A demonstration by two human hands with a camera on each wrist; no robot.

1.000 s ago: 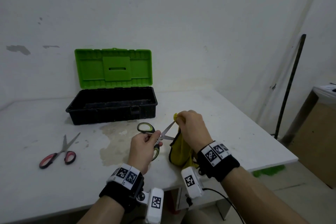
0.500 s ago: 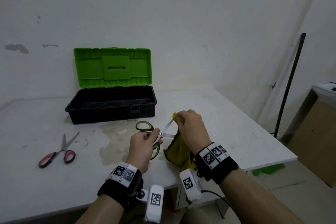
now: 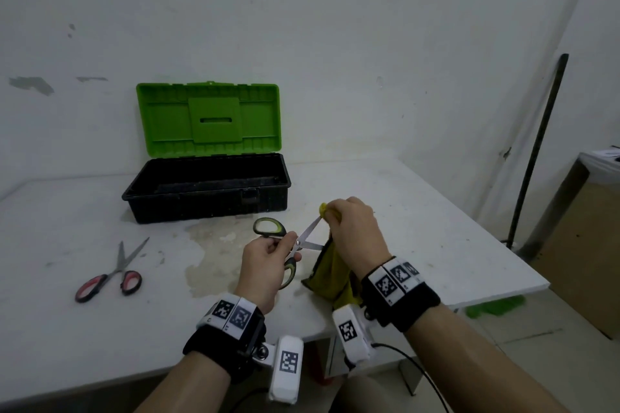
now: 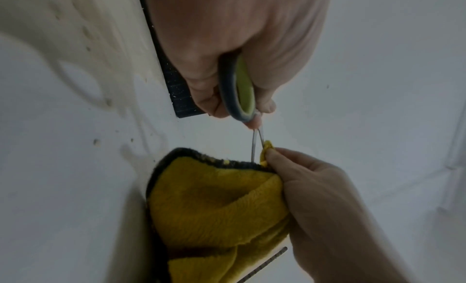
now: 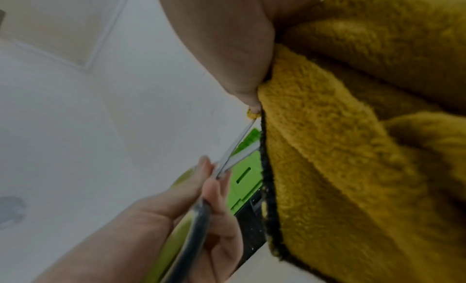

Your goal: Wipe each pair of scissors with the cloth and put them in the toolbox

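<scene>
My left hand [image 3: 268, 258] grips the green-handled scissors [image 3: 270, 227] near the pivot, blades spread apart above the table. My right hand [image 3: 352, 228] pinches the yellow cloth [image 3: 330, 277] around the tip of the upper blade; the rest of the cloth hangs down to the table. In the left wrist view the scissors' handle [image 4: 239, 88] sits in my left fist and the cloth [image 4: 216, 207] bunches under my right fingers [image 4: 285, 159]. The right wrist view shows the blades [image 5: 237, 147] beside the cloth [image 5: 353, 147]. The open toolbox [image 3: 204, 191] stands behind, its inside dark.
A red-handled pair of scissors [image 3: 110, 275] lies shut on the white table [image 3: 100, 329] at the left. The toolbox's green lid [image 3: 208, 121] leans up against the wall. A dark pole [image 3: 536, 151] and a brown cabinet [image 3: 587, 245] stand right of the table's edge.
Both hands stay in nearly the same place; the right hand with the cloth has slid slightly along the upper blade toward its tip.
</scene>
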